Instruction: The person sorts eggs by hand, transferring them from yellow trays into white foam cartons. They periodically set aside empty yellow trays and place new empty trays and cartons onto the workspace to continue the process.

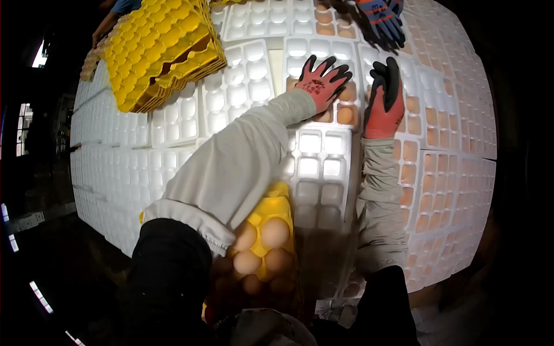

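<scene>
My left hand (320,83), in a red glove with black fingertips, has its fingers spread over a white foam egg tray. Brown eggs (345,115) sit in the tray's cups beside and below that hand; what lies under the palm is hidden. Farther right, my right hand (385,101), gloved alike, is stretched out with its fingers pointing away from me. It is over the border of the neighbouring tray, near more eggs (412,105). No egg shows in its fingers. Just in front of me, a yellow egg tray (266,210) carries several brown eggs (274,232).
A stack of yellow egg trays (164,49) stands on the foam trays at the upper left. Egg-filled foam trays (441,167) spread along the right side. Another person's blue-grey glove (382,20) is at the far edge, and another person's arm (105,27) shows at the upper left.
</scene>
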Demonstrator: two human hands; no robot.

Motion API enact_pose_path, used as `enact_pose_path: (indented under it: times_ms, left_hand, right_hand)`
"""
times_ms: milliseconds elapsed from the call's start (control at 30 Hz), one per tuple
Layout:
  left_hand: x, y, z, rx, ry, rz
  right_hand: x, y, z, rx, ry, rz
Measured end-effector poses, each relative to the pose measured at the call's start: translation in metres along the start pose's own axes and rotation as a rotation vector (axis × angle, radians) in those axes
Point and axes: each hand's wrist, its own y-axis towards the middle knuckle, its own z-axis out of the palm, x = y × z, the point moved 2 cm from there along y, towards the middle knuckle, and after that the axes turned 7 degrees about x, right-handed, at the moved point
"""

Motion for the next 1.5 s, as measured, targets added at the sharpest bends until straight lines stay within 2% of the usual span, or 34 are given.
enact_pose_path:
  times_ms: [67, 100, 133, 167, 200, 233, 300, 333, 433, 467, 500, 533, 567, 633, 667, 700, 767, 800, 833, 867, 900, 933, 967, 1000, 1033, 1100, 1133, 1167, 1233, 1267, 1300, 1367, 1467, 1500]
  left_hand:
    - [0.007, -0.013, -0.055, -0.128, -0.131, -0.004]
    - [0.011, -0.018, -0.088, -0.236, -0.251, -0.02]
    - [0.015, -0.028, -0.135, -0.015, -0.66, -0.155]
    - [0.015, -0.051, -0.182, 0.191, -1.068, -0.275]
    - [0.016, -0.076, -0.21, 0.18, -1.089, -0.305]
    - [0.016, -0.099, -0.236, 0.171, -1.113, -0.325]
    - [-0.007, -0.15, -0.289, 0.374, -0.916, -0.384]
    - [-0.018, -0.171, -0.301, 0.434, -0.684, -0.311]
    - [-0.06, -0.233, -0.284, 0.559, -0.159, -0.187]
    - [-0.067, -0.242, -0.276, 0.531, -0.14, -0.197]
    - [-0.07, -0.243, -0.281, 0.428, -0.127, -0.1]
    - [-0.073, -0.246, -0.29, 0.303, -0.199, -0.142]
    - [-0.075, -0.249, -0.3, 0.18, -0.272, -0.185]
    - [-0.062, -0.263, -0.319, -0.09, -1.122, -0.667]
    - [-0.045, -0.274, -0.323, -0.342, -1.377, -0.718]
    - [-0.041, -0.275, -0.326, -0.637, -1.901, -0.772]
    - [-0.011, -0.304, -0.304, -0.546, -1.978, -0.691]
    - [-0.01, -0.303, -0.305, -0.209, -1.643, -0.755]
    - [-0.017, -0.301, -0.314, 0.276, -1.208, -0.813]
    - [-0.039, -0.291, -0.318, 0.377, -0.604, -0.587]
    - [-0.063, -0.278, -0.317, 0.433, -0.011, -0.342]
    - [-0.065, -0.278, -0.302, 0.637, 0.055, -0.328]
    - [-0.067, -0.283, -0.297, 0.527, 0.091, -0.27]
    - [-0.066, -0.283, -0.301, 0.499, 0.018, -0.281]
    - [-0.063, -0.283, -0.305, 0.472, -0.054, -0.289]
    - [-0.052, -0.299, -0.307, 0.135, -0.679, -0.416]
    - [-0.053, -0.3, -0.321, 0.109, -1.539, -0.721]
    - [-0.059, -0.294, -0.329, -0.044, -1.743, -0.743]
    - [-0.066, -0.271, -0.325, 0.008, -1.524, -0.436]
    - [-0.082, -0.254, -0.32, 0.098, -1.051, -0.286]
    - [-0.099, -0.242, -0.318, 0.22, -0.537, -0.159]
    - [-0.129, -0.208, -0.312, 0.72, 0.022, -0.148]
    - [-0.121, -0.208, -0.298, 0.651, 0.0, -0.062]
    - [-0.117, -0.211, -0.3, 0.648, -0.162, -0.097]
  right_hand:
    - [0.07, -0.018, -0.003, 0.308, 0.206, 0.184]
    - [0.104, -0.03, 0.004, 0.513, 0.133, 0.287]
    - [0.134, -0.049, 0.019, 0.682, 0.094, 0.325]
    - [0.148, -0.064, 0.03, 1.064, -0.134, 0.184]
    - [0.161, -0.08, 0.042, 1.177, -0.402, -0.148]
    - [0.175, -0.092, 0.047, 1.216, -0.634, -0.339]
    - [0.181, -0.1, 0.047, 1.288, -0.777, -0.342]
    - [0.182, -0.105, 0.045, 1.292, -0.792, -0.363]
    - [0.187, -0.119, 0.032, 1.184, -0.79, -0.524]
    - [0.19, -0.117, 0.026, 1.152, -0.662, -0.334]
    - [0.195, -0.115, 0.02, 1.101, -0.532, -0.151]
    - [0.198, -0.115, 0.012, 0.92, -0.272, 0.392]
    - [0.197, -0.112, 0.004, 0.738, 0.109, 0.5]
    - [0.202, -0.116, 0.015, 0.56, 0.631, 0.52]
    - [0.201, -0.117, 0.02, 0.606, 0.604, 0.566]
    - [0.188, -0.109, 0.022, 0.924, 0.397, 0.521]
    - [0.197, -0.115, 0.062, 1.295, -0.263, 0.258]
    - [0.203, -0.13, 0.075, 1.25, -0.68, -0.123]
    - [0.213, -0.144, 0.088, 1.139, -1.083, -0.504]
    - [0.223, -0.142, 0.089, 1.278, -1.084, -0.244]
    - [0.215, -0.141, 0.083, 1.271, -1.098, -0.233]
    - [0.201, -0.138, 0.069, 1.177, -0.638, -0.028]
    - [0.194, -0.134, 0.054, 1.041, -0.184, 0.156]
    - [0.198, -0.134, 0.036, 0.865, 0.122, 0.497]
    - [0.205, -0.139, 0.024, 0.693, 0.102, 0.484]
    - [0.199, -0.156, 0.0, 0.527, 0.712, 0.562]
    - [0.211, -0.163, -0.005, 0.483, 0.762, 0.626]
    - [0.206, -0.172, -0.015, 0.51, 0.803, 0.608]
    - [0.223, -0.179, -0.018, 0.703, 0.218, 0.61]
    - [0.214, -0.185, -0.015, 0.725, -0.095, 0.407]
    - [0.225, -0.19, -0.002, 0.716, -0.852, 0.062]
    - [0.251, -0.189, 0.033, 0.768, -1.48, 0.286]
    - [0.233, -0.187, 0.02, 0.778, -1.26, 0.258]
    - [0.222, -0.186, 0.005, 0.752, -1.054, 0.238]
